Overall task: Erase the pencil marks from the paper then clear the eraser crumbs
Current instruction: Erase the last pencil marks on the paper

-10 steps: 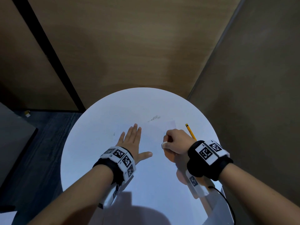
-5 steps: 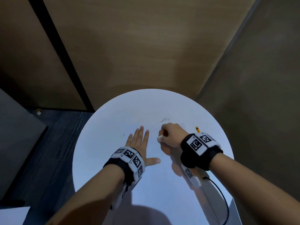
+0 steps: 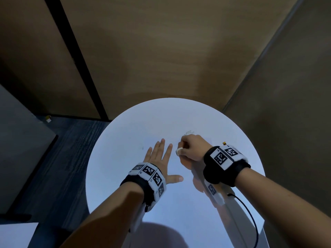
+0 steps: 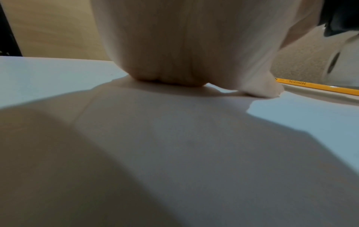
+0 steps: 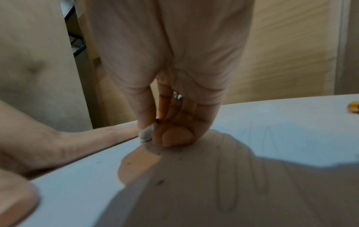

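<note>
My right hand (image 3: 190,147) pinches the eraser (image 3: 178,150) against the paper (image 5: 252,176) while my left hand (image 3: 159,158) lies flat on it; if that hold slips, I reckon hard rubbing could crease the sheet.

Wood-panel walls (image 3: 161,51) (dim), blue carpet (image 3: 59,158)

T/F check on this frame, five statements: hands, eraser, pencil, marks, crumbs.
1. The right hand pinches the eraser. True.
2. The left hand grips the pencil. False: it lies flat on the paper; the pencil lies on the table.
3. Pencil marks remain on the paper. True.
4. All crumbs are cleared. False: crumbs lie beyond the right hand.
5. The eraser is yellow. False: it is white.
</note>
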`<state>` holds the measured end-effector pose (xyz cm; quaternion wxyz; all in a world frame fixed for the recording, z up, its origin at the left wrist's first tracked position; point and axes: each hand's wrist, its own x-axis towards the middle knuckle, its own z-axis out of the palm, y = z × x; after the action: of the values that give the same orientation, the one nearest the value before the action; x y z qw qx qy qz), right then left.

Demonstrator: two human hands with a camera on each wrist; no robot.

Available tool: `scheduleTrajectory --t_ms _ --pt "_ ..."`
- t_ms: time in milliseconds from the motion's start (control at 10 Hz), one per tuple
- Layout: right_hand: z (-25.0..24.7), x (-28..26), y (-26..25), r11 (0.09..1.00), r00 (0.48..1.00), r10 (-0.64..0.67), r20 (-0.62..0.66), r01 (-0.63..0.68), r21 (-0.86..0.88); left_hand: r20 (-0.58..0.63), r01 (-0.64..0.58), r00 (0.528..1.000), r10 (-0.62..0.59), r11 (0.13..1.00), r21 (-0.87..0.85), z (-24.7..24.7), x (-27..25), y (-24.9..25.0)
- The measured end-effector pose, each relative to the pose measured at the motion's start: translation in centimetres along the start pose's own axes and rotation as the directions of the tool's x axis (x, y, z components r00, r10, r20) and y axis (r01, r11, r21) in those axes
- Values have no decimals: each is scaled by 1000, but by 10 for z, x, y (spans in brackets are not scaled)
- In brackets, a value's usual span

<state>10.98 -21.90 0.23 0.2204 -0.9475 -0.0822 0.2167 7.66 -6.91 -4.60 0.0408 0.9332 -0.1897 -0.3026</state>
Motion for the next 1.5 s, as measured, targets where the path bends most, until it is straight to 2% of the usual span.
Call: scheduleTrajectory --t_ms 100,200,400,500,600,700,800,900,1000,1100,1200,1300,1400,1500 --pt "5 -6 0 999 999 -41 21 42 -31 -3 1 1000 -1 1000 -5 1 0 0" --pt "1 -11 -1 989 984 -55 171 78 -128 -10 11 1000 -11 1000 3 1 1 0" --pt "-1 0 -3 999 1000 -3 -13 2 -32 -15 15 1000 -15 1000 8 1 1 0" --pt "1 -10 0 992 982 -10 187 34 -123 -7 14 1000 -14 1000 1 1 2 0" --pt "-4 -8 -3 988 983 -5 184 33 -149 -10 10 1000 -10 1000 2 1 2 0" --pt "-3 0 -9 998 1000 0 18 1 -63 -17 19 1000 -19 1000 13 1 1 1" --pt "6 -7 -6 1000 1000 -5 -10 5 -21 -20 19 1000 -19 1000 1 2 1 1" --pt "9 -22 -2 998 992 -33 121 40 -56 -25 17 1000 -17 1000 -4 3 3 0" --pt "3 -14 -5 998 997 -14 73 19 -63 -25 17 1000 -17 1000 2 2 2 0" --pt "3 1 -7 999 995 54 -83 -54 8 -24 22 999 -22 1000 12 1 1 0" --pt "4 -5 -3 1000 999 26 -32 -26 -5 -17 21 1000 -21 1000 5 1 1 1" --pt "1 -16 2 997 987 -4 159 16 -75 -20 21 1000 -21 1000 -5 2 2 0" --pt "-3 -12 1 998 991 18 129 -11 -59 -29 19 999 -19 1000 0 3 3 -1" --pt "-3 0 -4 999 998 49 -36 -50 -6 -20 21 1000 -21 1000 8 2 2 -1"
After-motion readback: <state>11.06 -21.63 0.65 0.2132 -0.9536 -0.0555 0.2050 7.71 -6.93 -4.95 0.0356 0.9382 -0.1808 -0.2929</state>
